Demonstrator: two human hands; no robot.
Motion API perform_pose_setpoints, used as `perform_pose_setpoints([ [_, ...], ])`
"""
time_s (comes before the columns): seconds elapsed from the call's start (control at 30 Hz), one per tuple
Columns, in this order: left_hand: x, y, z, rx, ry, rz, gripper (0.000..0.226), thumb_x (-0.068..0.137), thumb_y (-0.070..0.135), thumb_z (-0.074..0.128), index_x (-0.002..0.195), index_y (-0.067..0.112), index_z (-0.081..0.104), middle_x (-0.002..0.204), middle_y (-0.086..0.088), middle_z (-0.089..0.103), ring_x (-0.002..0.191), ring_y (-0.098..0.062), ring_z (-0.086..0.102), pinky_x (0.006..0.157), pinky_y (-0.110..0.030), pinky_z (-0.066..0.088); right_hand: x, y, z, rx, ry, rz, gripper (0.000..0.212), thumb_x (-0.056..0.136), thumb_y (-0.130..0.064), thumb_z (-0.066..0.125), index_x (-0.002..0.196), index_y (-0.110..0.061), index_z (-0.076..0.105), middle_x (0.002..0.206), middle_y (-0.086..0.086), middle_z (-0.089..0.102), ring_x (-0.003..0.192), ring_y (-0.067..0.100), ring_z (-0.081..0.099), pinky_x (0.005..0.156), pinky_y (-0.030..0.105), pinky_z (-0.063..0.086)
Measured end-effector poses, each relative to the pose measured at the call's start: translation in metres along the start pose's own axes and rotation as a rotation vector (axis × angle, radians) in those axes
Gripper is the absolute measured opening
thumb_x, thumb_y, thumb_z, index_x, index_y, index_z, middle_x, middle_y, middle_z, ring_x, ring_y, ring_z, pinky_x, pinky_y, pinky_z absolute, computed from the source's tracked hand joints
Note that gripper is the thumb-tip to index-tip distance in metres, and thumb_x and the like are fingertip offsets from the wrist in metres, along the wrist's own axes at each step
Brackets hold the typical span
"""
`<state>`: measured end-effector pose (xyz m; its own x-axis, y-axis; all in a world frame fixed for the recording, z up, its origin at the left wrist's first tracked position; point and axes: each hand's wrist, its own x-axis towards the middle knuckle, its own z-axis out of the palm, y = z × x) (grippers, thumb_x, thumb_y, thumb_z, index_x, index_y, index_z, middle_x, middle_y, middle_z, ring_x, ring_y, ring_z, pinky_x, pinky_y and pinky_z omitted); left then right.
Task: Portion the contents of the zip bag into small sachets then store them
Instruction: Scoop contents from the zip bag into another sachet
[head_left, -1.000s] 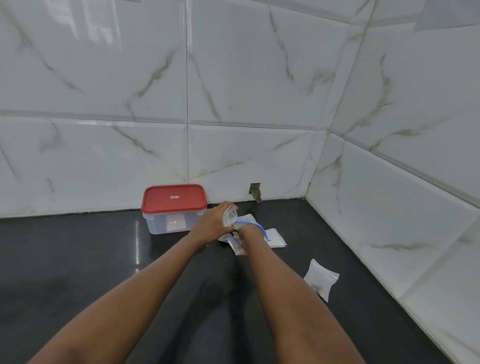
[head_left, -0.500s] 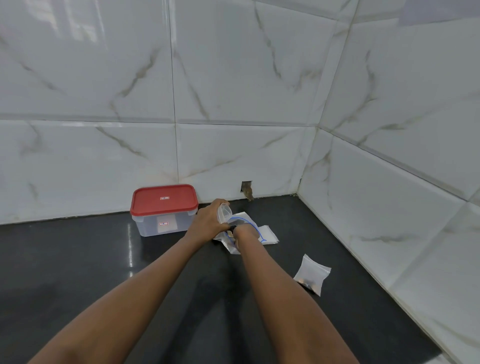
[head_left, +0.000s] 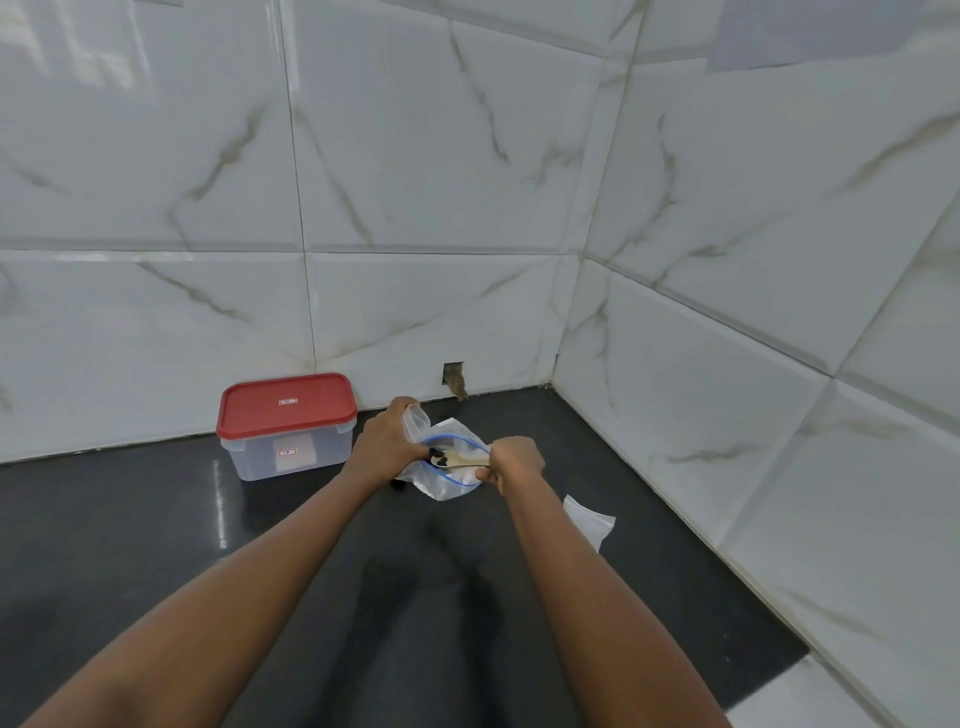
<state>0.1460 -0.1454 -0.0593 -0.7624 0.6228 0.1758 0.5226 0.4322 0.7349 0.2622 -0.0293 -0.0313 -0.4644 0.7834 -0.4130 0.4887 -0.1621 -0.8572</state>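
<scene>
1. Reaching forward from the bottom edge, your two bare forearms run over a glossy black counter (head_left: 156, 519). There is open dark surface between them and a wide stretch to your left.
2. At the near right the black top ends in a straight edge against a white surface (head_left: 779, 696). Along the whole right side it butts against the right wall (head_left: 753, 415) of white marbled tile.
3. Just right of your right forearm a second sachet (head_left: 592, 522) lies flat on the counter, near the right wall and apart from the hands.
4. Your right hand (head_left: 514, 460) is curled around the handle of a wooden spoon (head_left: 462, 460). The spoon's long axis runs left to right and nearly level. Its bowl points left toward your other hand and carries dark pieces (head_left: 439, 458).
5. The spoon sits over the open, blue-rimmed mouth of the zip bag (head_left: 444, 486), which rests on the counter between your hands.
6. Your left hand (head_left: 387, 444) grips a small sachet (head_left: 417, 417) that stands up out of the fingers, just above and left of the spoon's bowl. You cannot tell whether this hand also holds the bag's rim.
7. Farther left, a clear container (head_left: 285, 454) with a red lid (head_left: 287, 402) closed on it stands close to the back wall (head_left: 415, 208), with a gap between it and your left hand.
8. Behind the bag, the back wall has a small square hole (head_left: 453, 375) at counter level, and the two walls meet in a corner to its right.
</scene>
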Motion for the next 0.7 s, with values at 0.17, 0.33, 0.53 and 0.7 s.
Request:
perform_pose_setpoints([
  [0.17,-0.003,0.0,-0.002,0.003,0.035,-0.037,0.078,0.066,0.031,0.077,0.132,0.025,0.036,0.126,-0.005,0.053,0.11,-0.026,0.051,0.093,-0.042,0.044,0.009,-0.01,-0.035,-0.146,0.006,-0.066,0.026,0.087,0.008,0.035,0.066,-0.003,0.047,0.061,0.011,0.05,0.047,0.018,0.05,0.055,0.025,0.044],
  [0.33,-0.007,-0.003,0.002,-0.099,0.038,-0.095,0.074,0.061,0.039,0.078,0.124,0.025,0.044,0.122,-0.001,0.055,0.11,-0.021,0.051,0.093,-0.045,0.046,-0.012,-0.038,-0.069,-0.152,-0.137,-0.075,0.031,0.092,0.012,0.028,0.068,0.004,0.046,0.065,0.015,0.047,0.034,0.015,0.048,0.028,0.011,0.036],
  [0.53,-0.015,-0.001,0.008,-0.083,-0.03,-0.003,0.072,0.063,0.033,0.078,0.125,0.019,0.046,0.121,-0.002,0.055,0.108,-0.021,0.051,0.092,-0.038,0.046,-0.028,-0.06,-0.059,-0.115,-0.067,-0.246,0.025,0.087,0.008,0.038,0.066,0.0,0.049,0.056,0.013,0.048,0.032,0.013,0.045,0.033,0.016,0.033],
  [0.7,-0.016,-0.001,0.01,-0.093,-0.037,0.002,0.067,0.065,0.028,0.078,0.123,0.019,0.047,0.118,0.002,0.056,0.108,-0.02,0.053,0.093,-0.038,0.047,-0.044,-0.061,-0.027,-0.393,-0.023,-0.442,0.02,0.09,-0.007,0.044,0.074,-0.003,0.055,0.067,0.008,0.053,0.056,0.018,0.052,0.049,0.019,0.042],
])
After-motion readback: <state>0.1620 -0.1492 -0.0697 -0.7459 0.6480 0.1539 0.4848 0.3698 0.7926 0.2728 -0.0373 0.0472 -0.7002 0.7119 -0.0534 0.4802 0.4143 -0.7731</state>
